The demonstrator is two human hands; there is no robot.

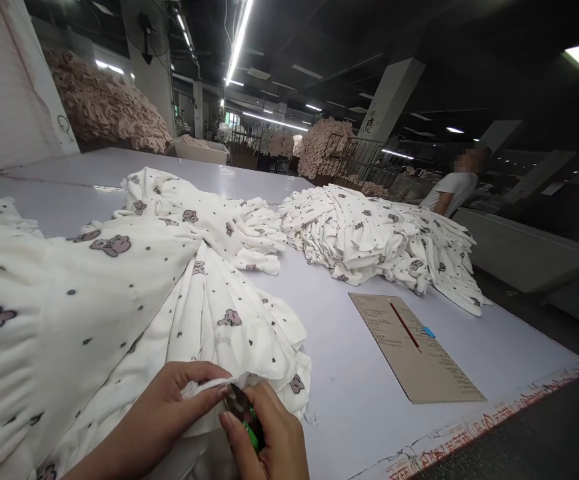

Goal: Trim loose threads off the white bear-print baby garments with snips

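My left hand (184, 393) pinches a narrow white edge of a garment (114, 293), soft white fabric printed with pinkish-brown animals and small dark dots. Wrapped in the fingers of my right hand (274, 430) is a pair of thread snips (242, 403) with dark blades and a green part. Their tips meet the pinched edge close to my left thumb. The garment spreads over the left of the table, with folds fanning out beyond both hands. Part of the snips is hidden by my right fingers.
A heap of matching garments (354, 227) lies farther back. A brown cardboard sheet (394, 373) with handwriting carries a red pencil (404, 325) and a small blue piece (428, 332). The table edge (469, 433) runs along the lower right. A person (456, 183) is beyond a large pale bin (524, 250).
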